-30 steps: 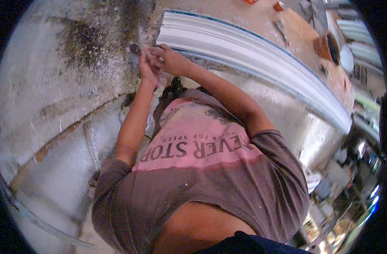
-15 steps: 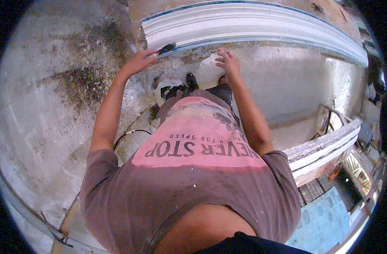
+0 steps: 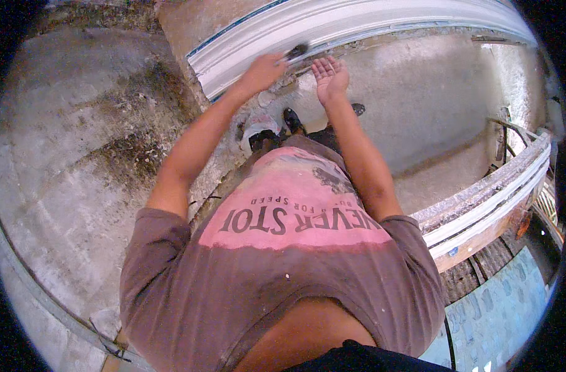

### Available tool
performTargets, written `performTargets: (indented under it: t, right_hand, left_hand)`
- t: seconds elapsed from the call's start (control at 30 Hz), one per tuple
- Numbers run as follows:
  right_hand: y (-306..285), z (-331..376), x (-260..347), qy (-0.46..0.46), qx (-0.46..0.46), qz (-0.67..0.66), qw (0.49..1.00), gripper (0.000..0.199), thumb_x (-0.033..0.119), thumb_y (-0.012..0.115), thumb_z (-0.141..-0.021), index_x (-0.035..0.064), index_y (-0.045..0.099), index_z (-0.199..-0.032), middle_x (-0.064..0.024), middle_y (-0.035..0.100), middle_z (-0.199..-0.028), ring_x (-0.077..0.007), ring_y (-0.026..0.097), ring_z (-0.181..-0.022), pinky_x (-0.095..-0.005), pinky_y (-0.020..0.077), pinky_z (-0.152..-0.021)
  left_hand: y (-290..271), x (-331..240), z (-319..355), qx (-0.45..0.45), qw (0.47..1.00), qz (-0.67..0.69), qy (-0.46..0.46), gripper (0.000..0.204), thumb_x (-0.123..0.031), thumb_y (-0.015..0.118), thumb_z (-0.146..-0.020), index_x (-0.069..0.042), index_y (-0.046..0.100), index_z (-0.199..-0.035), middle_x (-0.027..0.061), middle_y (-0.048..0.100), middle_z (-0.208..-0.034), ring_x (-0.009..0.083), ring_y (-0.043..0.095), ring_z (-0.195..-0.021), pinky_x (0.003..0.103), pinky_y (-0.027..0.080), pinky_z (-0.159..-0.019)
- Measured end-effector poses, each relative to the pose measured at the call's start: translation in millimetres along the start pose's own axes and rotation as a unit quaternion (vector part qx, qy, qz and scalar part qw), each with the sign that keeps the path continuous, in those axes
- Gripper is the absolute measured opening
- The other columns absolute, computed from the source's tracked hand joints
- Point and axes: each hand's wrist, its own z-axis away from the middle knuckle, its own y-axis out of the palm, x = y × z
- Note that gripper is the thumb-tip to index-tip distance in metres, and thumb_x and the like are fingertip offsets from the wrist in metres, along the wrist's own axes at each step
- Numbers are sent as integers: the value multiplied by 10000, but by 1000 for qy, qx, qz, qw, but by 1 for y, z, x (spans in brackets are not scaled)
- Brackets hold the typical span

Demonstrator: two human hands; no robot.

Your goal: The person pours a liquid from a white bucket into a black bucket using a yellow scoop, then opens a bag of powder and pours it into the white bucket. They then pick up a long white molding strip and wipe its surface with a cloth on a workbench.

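My left hand (image 3: 264,72) is closed around a dark brush (image 3: 297,51), blurred by motion. The brush's black end lies over the near edge of a long white ridged moulding (image 3: 345,23) with blue edging; whether it touches the surface I cannot tell. To the right of the brush, my right hand (image 3: 330,77) holds nothing. Its palm is turned up and its fingers are stretched out, just short of the moulding's near edge.
At the right, another stack of white ridged mouldings (image 3: 490,208) rests near a metal frame (image 3: 512,133). A light-blue panel (image 3: 493,316) is at the lower right. Dark stains (image 3: 134,139) mark the concrete at the left. A whitish bag (image 3: 260,124) sits by my feet.
My left hand has swept to the right along the moulding with the brush. My right hand has turned palm up, fingers spread. The view has shifted slightly.
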Motion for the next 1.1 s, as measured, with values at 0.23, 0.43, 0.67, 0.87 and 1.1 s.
performTargets:
  t: [0.23,0.43,0.67,0.87,1.1]
  right_hand:
    - [-22,-14,31,42,-35,-34,998,427,350,358,-971,-19,447,-1167,-189,482,-1165,-339,529,-1069,-466,450,-968]
    - [-19,-32,51,38,-45,-62,996,475,376,342,-974,-36,450,-1186,-181,477,-1173,-315,505,-1109,-451,436,-981]
    - [-19,-61,95,-37,-9,-73,997,405,363,392,-948,0,511,-1081,-148,543,-1050,-309,550,-992,-463,472,-923]
    - [-34,-50,104,-11,-55,-40,998,363,346,397,-951,26,519,-1070,-122,529,-1042,-284,535,-972,-456,466,-925]
    - [-62,-27,75,33,-106,-52,993,387,341,390,-964,8,509,-1121,-112,492,-1080,-253,496,-977,-427,436,-956]
  left_hand:
    - [-79,97,146,44,993,-55,-99,447,-312,547,-914,4,554,-1231,223,596,-1188,334,568,-1128,388,420,-982]
    - [-2,-46,-21,35,999,10,-14,460,-322,525,-896,-22,561,-1242,235,585,-1193,369,560,-1118,400,413,-994]
    - [29,-86,-88,8,989,-117,88,357,-306,507,-894,-99,623,-1160,181,612,-1138,345,601,-1017,435,478,-897]
    - [-106,89,146,112,940,-319,56,547,-213,646,-806,-276,493,-1327,103,583,-1060,323,621,-826,425,532,-661]
    - [-65,45,75,70,959,-229,150,525,-178,613,-815,-248,499,-1323,121,607,-1034,341,615,-882,439,517,-750]
